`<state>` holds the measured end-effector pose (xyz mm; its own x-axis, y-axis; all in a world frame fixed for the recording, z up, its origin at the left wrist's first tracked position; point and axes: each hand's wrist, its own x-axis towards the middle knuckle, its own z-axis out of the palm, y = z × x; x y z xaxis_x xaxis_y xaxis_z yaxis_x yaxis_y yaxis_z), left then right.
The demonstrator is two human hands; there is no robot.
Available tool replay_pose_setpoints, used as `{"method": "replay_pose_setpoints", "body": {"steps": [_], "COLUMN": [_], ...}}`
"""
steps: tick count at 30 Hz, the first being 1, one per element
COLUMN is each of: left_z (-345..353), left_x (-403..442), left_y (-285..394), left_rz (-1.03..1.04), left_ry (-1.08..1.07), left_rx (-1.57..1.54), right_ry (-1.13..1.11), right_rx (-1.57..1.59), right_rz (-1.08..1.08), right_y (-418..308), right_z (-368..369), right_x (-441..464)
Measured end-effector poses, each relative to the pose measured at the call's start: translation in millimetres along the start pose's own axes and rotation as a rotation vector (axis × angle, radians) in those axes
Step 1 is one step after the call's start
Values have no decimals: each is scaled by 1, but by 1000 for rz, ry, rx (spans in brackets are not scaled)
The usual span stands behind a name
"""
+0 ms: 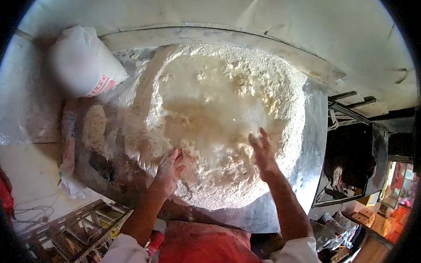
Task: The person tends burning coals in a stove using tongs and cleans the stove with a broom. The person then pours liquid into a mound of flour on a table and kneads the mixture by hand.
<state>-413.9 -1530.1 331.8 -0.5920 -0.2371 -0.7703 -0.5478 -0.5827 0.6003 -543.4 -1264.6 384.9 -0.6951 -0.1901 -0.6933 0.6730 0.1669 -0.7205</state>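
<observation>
A large mound of pale flour (285,111) is spread on the metal worktop, its raised rim ringing a hollow. Inside the hollow lies a cloudy, wet-looking mixture (193,84) with clumps of flour in it; its middle is blurred. My left hand (170,171) is at the near-left part of the flour, fingers loosely bent and apart, with nothing visible in them. Over the right side of the hollow, my right hand (264,155) has its fingers spread and holds nothing; some fingertips are smeared by motion.
At the back left stands a white sack (85,64) with red print. A floury lump (94,127) lies left of the mound. The metal worktop (314,135) ends on the right, beside a dark shelf unit (351,155). A metal rack (77,229) stands at lower left.
</observation>
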Motion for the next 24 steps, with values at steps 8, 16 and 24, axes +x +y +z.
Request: {"method": "replay_pose_setpoints", "body": {"steps": [8, 16, 24], "left_z": [9, 6, 40], "left_x": [-2, 12, 17], "left_y": [8, -21, -44], "left_rz": [-71, -13, 86], "left_ry": [-109, -84, -374], "left_rx": [34, 174, 41], "right_ry": [129, 138, 53], "right_rx": [149, 404, 417], "right_rz": [276, 300, 206], "right_y": [12, 97, 26], "right_z": [36, 26, 28], "right_x": [17, 27, -39]}}
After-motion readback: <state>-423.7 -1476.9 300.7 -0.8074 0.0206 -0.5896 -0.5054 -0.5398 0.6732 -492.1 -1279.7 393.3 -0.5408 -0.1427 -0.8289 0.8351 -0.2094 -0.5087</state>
